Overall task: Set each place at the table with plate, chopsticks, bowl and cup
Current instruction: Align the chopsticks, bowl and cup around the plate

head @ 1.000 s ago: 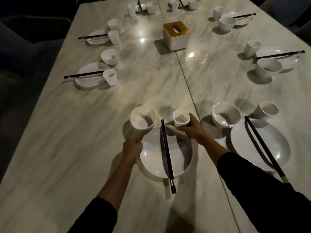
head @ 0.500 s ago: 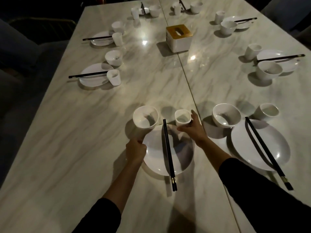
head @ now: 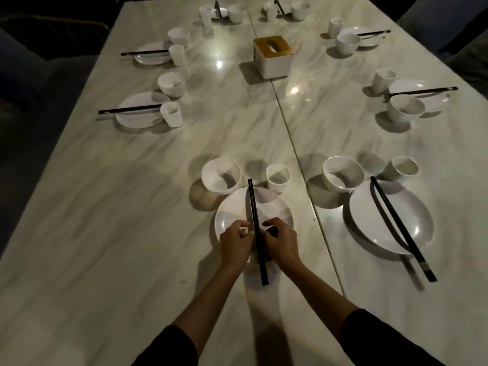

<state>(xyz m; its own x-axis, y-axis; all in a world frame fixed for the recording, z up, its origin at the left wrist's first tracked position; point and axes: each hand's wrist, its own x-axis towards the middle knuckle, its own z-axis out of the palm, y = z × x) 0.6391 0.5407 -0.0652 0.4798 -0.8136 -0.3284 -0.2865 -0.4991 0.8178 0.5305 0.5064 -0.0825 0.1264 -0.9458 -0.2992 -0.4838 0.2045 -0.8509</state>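
A white plate [head: 274, 211] lies at the near middle of the marble table [head: 105, 233]. Black chopsticks [head: 252, 199] lie across it, pointing away from me. My left hand [head: 235, 243] and my right hand [head: 281, 240] sit on either side of the chopsticks over the plate's near half, fingers curled, and both pinch the pair. Beyond the plate stand a white bowl [head: 221, 175] on the left and a white cup [head: 277, 177] on the right, both free of my hands.
To the right is another place: plate [head: 412, 220], chopsticks [head: 401, 225], bowl [head: 342, 173], cup [head: 402, 168]. Several more set places line both long sides and the far end. A white tissue box [head: 273, 56] with a wooden top stands mid-table. A seam [head: 295, 143] joins two tabletops.
My left hand left the plate's rim and my right hand let go of the cup. Both came together at the chopsticks over the plate.
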